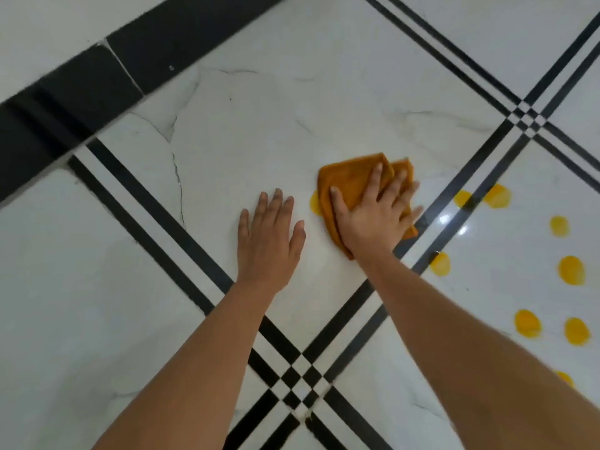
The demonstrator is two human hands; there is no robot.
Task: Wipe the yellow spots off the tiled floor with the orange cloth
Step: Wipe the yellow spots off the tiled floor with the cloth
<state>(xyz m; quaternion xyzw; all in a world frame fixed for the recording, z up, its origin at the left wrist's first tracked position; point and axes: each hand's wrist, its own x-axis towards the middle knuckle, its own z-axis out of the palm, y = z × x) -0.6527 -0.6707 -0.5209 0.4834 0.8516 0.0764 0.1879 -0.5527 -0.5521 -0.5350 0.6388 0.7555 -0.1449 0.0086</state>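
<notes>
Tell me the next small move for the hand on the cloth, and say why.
Probably slide the orange cloth slightly left: the right hand presses it flat, and a yellow spot shows half uncovered at its left edge. The other spots, farther right, can likely wait.

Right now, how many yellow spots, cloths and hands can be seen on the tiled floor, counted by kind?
Round yellow spots: 9
Folded orange cloth: 1
Bare hands, left hand and right hand: 2
Total: 12
</notes>
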